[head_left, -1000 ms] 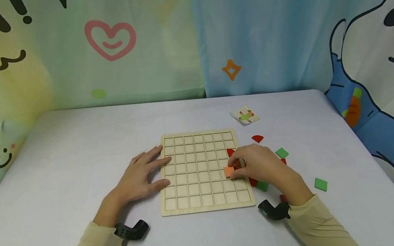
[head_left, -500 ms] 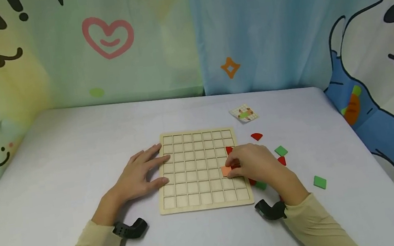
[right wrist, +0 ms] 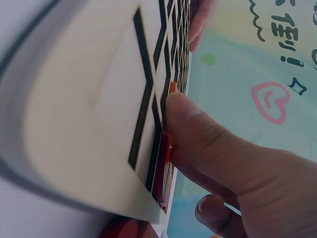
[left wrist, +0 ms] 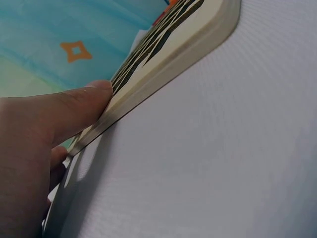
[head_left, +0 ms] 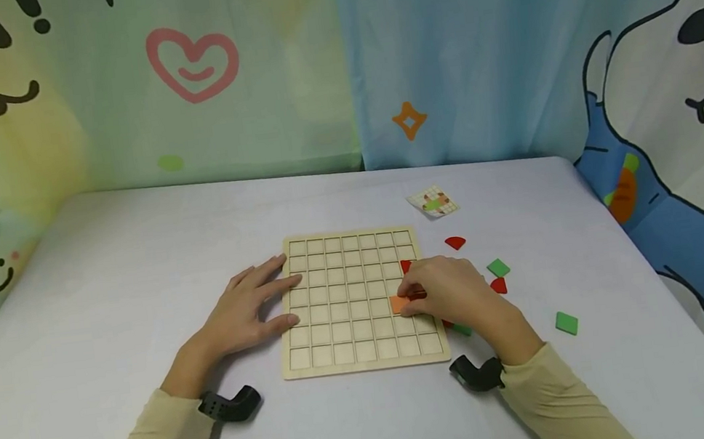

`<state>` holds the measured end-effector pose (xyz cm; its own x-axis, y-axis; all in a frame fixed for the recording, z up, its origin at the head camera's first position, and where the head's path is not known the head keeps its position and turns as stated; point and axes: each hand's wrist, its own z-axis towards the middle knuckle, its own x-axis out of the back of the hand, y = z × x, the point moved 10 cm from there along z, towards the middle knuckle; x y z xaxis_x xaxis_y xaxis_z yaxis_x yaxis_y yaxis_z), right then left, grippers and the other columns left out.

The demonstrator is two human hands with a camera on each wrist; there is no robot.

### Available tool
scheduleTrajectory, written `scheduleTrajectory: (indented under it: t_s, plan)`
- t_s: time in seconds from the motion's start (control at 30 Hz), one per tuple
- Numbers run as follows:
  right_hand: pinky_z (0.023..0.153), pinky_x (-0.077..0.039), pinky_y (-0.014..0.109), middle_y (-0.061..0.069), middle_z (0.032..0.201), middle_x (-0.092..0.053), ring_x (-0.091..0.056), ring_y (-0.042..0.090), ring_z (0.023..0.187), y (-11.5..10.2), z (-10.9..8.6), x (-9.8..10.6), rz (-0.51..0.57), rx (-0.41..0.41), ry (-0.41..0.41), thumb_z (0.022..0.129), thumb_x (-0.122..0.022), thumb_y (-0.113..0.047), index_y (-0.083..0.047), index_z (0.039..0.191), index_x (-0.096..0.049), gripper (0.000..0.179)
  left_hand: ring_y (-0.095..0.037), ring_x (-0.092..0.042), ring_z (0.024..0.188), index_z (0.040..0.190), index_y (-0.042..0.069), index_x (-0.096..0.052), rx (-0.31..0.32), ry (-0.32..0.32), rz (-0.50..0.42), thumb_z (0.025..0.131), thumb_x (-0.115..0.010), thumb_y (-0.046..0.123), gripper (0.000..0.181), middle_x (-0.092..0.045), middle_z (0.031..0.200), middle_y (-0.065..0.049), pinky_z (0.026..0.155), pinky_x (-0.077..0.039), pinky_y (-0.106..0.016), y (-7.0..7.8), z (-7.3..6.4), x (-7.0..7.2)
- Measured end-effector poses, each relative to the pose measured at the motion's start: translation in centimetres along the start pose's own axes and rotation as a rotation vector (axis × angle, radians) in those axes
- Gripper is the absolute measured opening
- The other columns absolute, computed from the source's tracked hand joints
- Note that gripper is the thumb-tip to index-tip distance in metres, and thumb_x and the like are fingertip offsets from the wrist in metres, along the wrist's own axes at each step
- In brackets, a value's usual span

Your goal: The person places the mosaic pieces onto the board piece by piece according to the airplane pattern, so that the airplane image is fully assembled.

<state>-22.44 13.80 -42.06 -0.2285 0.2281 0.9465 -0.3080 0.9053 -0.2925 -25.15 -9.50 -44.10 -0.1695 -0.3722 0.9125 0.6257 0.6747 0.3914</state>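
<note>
A square wooden board (head_left: 340, 312) with a grid of recessed cells lies on the white table. My left hand (head_left: 242, 317) rests along its left edge, fingers spread; the left wrist view shows the thumb (left wrist: 91, 101) on the rim. Over the right part of the board, my right hand (head_left: 449, 292) pinches a small orange square tile (head_left: 398, 304) at the grid. Part of that tile is covered by the fingertips. Under this hand sits a dark red piece (head_left: 418, 295), partly hidden, and just above it another red piece (head_left: 406, 265) lies in the grid.
Right of the board lie loose red quarter-round pieces (head_left: 456, 242) and green square tiles (head_left: 566, 323), some partly behind the right hand. A small printed pattern card (head_left: 433, 202) lies beyond the board's far right corner. A patterned curtain (head_left: 281, 74) hangs behind the table.
The right hand has shifted slightly left with the orange tile, which now appears a little farther in on the grid. The left hand stays on the board's edge. The whole view has shifted slightly.
</note>
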Motion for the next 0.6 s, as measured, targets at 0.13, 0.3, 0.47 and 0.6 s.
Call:
scheduleTrajectory:
  t_s: [0.13,0.3,0.47,0.6]
  plan:
    - [0.062,-0.044,0.025,-0.015,0.088,-0.064,-0.056,0.006,0.079,-0.02,0.02,-0.04,-0.006,-0.004,-0.003,0.073,-0.08,-0.039,-0.026,0.096,-0.075,0.027,-0.028,-0.03,0.142,0.138,0.021,-0.052,0.003,-0.005,0.0,0.082,-0.064,0.048,0.063,-0.03,0.155,-0.011,0.114,-0.021,-0.051,0.0,0.0,-0.04]
    - [0.061,-0.044,0.025,-0.014,0.089,-0.064,-0.057,0.006,0.08,-0.09,0.01,-0.04,-0.01,-0.006,-0.007,0.074,-0.08,-0.04,-0.025,0.097,-0.075,0.028,-0.028,-0.03,0.142,0.138,0.021,-0.052,0.007,-0.007,-0.004,0.082,-0.065,0.048,0.064,-0.03,0.155,-0.011,0.114,-0.02,-0.051,-0.03,-0.01,-0.03]
    - [0.061,-0.044,0.024,-0.014,0.089,-0.063,-0.057,0.005,0.079,-0.03,0.01,-0.01,0.01,0.007,0.002,0.073,-0.08,-0.04,-0.025,0.096,-0.076,0.028,-0.028,-0.03,0.142,0.138,0.02,-0.052,0.008,-0.007,-0.006,0.082,-0.065,0.048,0.064,-0.029,0.155,-0.011,0.114,-0.02,-0.051,-0.03,-0.02,0.02]
    - [0.061,-0.044,0.024,-0.015,0.09,-0.063,-0.056,0.005,0.079,0.24,0.03,-0.06,0.012,0.014,0.01,0.072,-0.08,-0.042,-0.026,0.095,-0.076,0.029,-0.029,-0.03,0.142,0.137,0.02,-0.053,0.001,-0.003,-0.011,0.082,-0.065,0.047,0.063,-0.03,0.155,-0.012,0.114,-0.02,-0.051,0.02,0.04,0.05]
